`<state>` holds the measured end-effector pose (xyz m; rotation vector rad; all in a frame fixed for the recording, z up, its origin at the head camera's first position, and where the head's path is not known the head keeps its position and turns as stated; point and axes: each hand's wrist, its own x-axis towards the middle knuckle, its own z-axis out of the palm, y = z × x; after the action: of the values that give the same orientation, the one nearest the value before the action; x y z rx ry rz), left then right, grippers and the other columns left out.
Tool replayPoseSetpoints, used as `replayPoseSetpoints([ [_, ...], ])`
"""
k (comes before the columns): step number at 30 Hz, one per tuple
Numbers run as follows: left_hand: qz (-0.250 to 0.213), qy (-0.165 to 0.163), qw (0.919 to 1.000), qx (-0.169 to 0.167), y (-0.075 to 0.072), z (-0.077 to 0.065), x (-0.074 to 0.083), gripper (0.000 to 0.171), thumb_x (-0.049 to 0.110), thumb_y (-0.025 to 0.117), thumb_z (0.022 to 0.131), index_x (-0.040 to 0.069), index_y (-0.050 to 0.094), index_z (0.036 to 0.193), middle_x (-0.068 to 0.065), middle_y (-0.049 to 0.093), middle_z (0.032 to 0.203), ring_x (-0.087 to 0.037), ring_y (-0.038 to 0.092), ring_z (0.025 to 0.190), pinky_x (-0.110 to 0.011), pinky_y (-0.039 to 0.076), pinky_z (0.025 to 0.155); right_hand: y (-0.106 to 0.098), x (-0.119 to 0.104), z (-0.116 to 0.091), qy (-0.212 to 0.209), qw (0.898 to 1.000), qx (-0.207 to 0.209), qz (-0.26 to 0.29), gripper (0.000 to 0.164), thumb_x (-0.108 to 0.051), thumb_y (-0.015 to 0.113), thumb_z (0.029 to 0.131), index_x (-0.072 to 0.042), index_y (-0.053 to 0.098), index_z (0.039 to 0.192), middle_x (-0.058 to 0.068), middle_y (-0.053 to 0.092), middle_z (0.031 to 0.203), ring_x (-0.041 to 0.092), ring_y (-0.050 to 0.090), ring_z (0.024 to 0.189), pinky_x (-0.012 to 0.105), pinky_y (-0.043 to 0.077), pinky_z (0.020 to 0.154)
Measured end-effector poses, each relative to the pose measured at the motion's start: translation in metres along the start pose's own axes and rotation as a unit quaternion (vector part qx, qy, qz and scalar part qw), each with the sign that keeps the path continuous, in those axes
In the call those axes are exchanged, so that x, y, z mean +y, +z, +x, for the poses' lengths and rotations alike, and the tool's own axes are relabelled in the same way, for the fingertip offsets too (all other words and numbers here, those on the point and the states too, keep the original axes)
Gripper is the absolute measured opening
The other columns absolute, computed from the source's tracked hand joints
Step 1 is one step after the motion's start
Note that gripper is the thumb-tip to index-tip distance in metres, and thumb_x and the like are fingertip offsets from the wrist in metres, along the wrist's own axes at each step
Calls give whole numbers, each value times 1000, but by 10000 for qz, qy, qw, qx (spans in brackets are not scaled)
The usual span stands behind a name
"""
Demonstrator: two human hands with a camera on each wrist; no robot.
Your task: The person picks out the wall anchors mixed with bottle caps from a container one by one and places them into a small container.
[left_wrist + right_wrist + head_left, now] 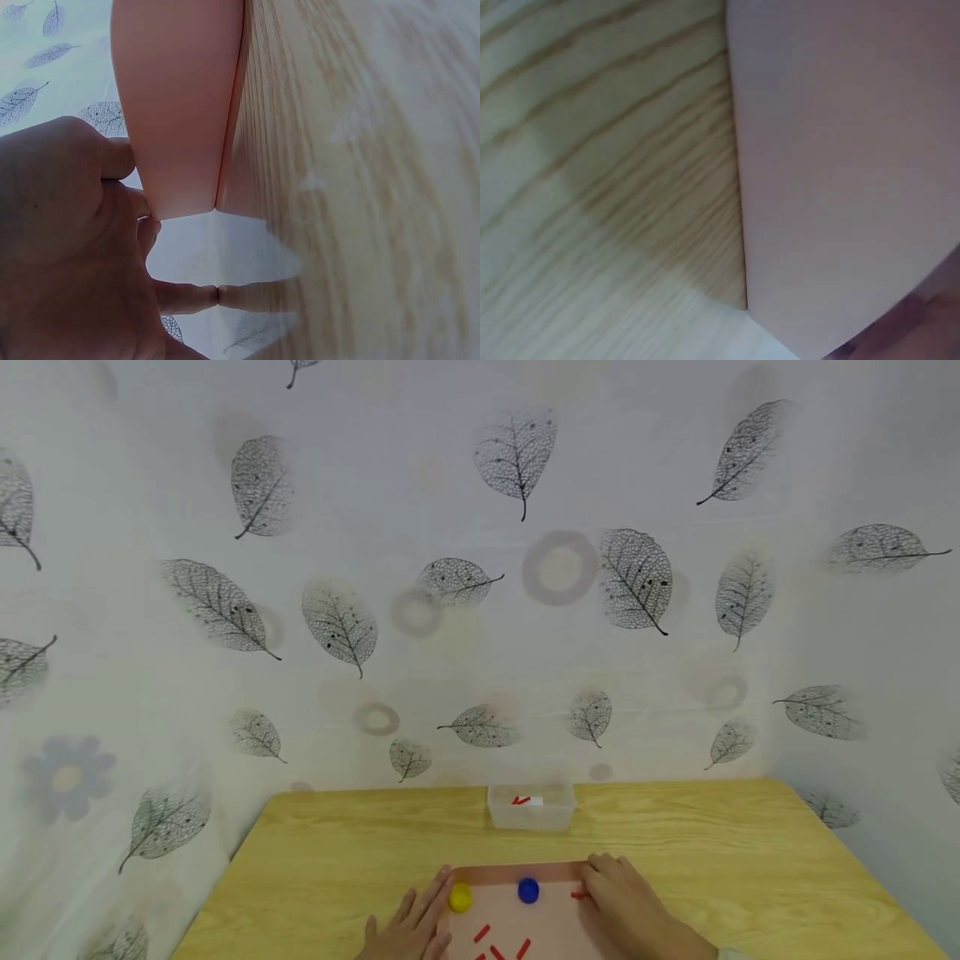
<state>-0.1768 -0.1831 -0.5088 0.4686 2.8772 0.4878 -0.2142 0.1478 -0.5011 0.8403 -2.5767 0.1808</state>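
A shallow pink tray [510, 875] lies at the table's front, holding a yellow cap [460, 898], a blue cap [528, 890] and several short red sticks [523, 948]. My left hand [408, 927] rests along the tray's left side, its fingers spread and fairly straight. In the left wrist view, that hand [75, 240] touches the rim of the pink wall [176, 112]. At the tray's far right corner my right hand [626, 902] has bent fingers, and a red stick [577, 895] pokes out at their tips. Its fingertips are mostly hidden; the right wrist view shows fingers [915, 334] behind the tray wall [832, 165].
Beyond the tray, a translucent plastic box [531, 817] with a few red sticks and something white inside stands near the back edge of the wooden table [360, 835]. A leaf-patterned wall covering [465, 652] rises behind and at both sides.
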Motion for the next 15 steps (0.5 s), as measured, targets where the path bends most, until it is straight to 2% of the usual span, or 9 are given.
replayPoseSetpoints([
  [4,-81,-23,10000,9,2,1,0,63,66,19,94,41,10,151,21,5,156,-43,36,131,-86,15,77,0,1,-2,102,9997,71,222,17,-13,72,78,-18,56,74,-9,49,76,9,41,67,27,38,60],
  [11,-37,67,9999,-86,1,1,-2,63,64,18,95,39,9,152,23,1,156,-41,36,131,-86,18,74,-2,2,-3,-368,9964,687,324,24,-14,78,72,-20,55,72,-13,44,76,5,38,65,23,36,57],
  [15,38,57,10000,6,3,2,-2,62,64,18,96,39,9,152,23,1,156,-40,37,131,-86,18,74,-10,-1,-2,-130,9970,470,596,19,-12,74,73,-21,57,73,-16,41,73,3,38,64,21,37,57],
])
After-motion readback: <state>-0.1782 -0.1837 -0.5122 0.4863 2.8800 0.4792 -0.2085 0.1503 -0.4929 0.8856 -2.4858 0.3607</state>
